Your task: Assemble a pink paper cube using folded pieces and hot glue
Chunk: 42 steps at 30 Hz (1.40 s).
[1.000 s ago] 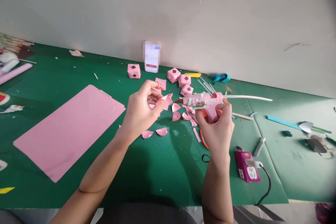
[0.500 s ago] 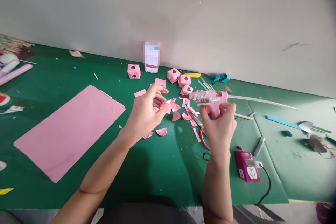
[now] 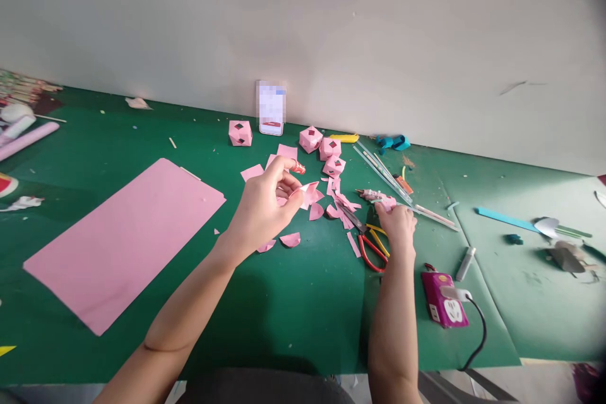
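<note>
My left hand (image 3: 262, 205) is raised over the green mat (image 3: 284, 303), fingers pinched on a small folded pink paper piece (image 3: 310, 192). My right hand (image 3: 398, 222) is down at the mat, closed over a pink glue gun (image 3: 379, 197) that lies low with its nozzle pointing left. Cut pink paper petals (image 3: 291, 239) and scraps lie between and below the hands. Red and yellow handled scissors (image 3: 374, 245) rest just left of my right hand.
Several pink paper cubes (image 3: 311, 138) and a propped phone (image 3: 271, 107) stand by the wall. A large pink sheet (image 3: 123, 240) lies at left. Clear glue sticks (image 3: 379, 167) lie behind the gun. A pink power strip (image 3: 442, 298) with a plugged cable sits near the front right.
My right hand has brought the glue gun down from in front of the paper piece to the mat. The left hand still holds the pink piece in about the same place.
</note>
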Each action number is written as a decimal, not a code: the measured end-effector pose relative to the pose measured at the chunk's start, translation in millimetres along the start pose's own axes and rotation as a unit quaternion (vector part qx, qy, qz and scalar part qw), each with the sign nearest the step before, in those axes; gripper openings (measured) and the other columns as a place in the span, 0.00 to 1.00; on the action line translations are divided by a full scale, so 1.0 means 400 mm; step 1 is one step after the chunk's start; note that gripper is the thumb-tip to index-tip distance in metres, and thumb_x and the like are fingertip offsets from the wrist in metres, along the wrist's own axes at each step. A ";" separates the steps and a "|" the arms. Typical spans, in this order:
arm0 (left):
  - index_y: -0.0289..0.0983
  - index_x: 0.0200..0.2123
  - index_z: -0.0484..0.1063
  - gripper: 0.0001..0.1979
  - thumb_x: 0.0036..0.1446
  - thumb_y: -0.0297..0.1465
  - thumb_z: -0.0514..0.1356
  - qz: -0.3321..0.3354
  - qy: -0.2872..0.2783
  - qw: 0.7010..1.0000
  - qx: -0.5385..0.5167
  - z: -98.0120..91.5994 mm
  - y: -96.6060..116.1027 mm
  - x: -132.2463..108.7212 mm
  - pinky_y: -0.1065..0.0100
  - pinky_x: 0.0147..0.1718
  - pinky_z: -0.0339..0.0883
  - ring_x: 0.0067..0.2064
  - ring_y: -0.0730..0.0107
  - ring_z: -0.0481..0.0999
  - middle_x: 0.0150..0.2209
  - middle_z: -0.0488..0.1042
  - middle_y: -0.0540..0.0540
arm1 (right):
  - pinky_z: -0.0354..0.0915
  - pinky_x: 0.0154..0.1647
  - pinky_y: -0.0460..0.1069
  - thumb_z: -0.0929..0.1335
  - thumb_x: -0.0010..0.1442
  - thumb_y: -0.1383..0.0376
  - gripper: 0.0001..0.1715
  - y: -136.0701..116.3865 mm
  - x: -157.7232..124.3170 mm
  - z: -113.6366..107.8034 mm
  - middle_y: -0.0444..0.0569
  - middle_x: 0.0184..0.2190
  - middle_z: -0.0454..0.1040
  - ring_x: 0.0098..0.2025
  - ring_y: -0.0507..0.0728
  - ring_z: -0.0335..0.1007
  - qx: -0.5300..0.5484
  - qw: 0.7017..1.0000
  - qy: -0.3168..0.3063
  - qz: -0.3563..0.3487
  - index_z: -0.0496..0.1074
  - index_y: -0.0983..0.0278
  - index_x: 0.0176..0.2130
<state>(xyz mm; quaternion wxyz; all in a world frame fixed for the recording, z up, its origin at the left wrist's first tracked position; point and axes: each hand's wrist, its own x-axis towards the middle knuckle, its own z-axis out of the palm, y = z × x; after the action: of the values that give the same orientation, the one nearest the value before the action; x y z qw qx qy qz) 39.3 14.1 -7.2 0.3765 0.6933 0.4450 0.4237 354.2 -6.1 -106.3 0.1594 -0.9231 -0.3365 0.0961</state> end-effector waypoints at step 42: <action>0.40 0.46 0.68 0.10 0.61 0.26 0.62 0.027 -0.052 0.998 -0.021 0.022 0.045 -0.022 0.68 0.39 0.78 0.34 0.71 0.83 0.33 0.80 0.52 | 0.66 0.33 0.47 0.77 0.59 0.61 0.13 -0.216 -0.299 -0.098 0.43 0.26 0.76 0.30 0.51 0.69 0.536 0.737 -0.302 -0.280 0.76 0.61 0.26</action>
<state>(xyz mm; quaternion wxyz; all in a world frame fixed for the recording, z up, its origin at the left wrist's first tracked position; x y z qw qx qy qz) 50.8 -1.1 3.7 0.4022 0.7180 0.3970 0.4064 224.0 -30.8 -30.4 0.5380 -0.4716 -0.5029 0.4851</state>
